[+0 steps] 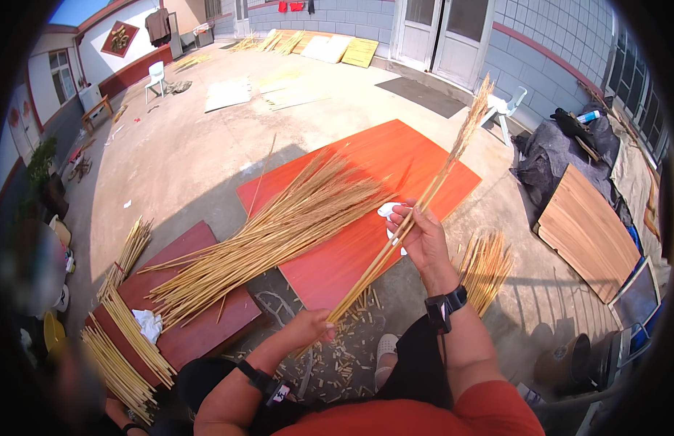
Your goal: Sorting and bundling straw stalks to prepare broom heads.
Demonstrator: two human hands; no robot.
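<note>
A few long reed stalks with feathery tan heads slant across in front of me, heads up and to the right. My right hand is closed around them at mid-length. Near their cut lower ends, my left hand has its fingers closed on them. Left of the hands, a big loose pile of similar reeds lies with its plumes on an orange-red board and its stems over a dark red low table. Crumpled white paper shows behind my right hand.
Cut stalk bits litter the ground by my shoe. A bundle of short stalks stands right of my right forearm. Bare stalks lie at lower left, beside another person's arm. A wood-grain panel leans at right.
</note>
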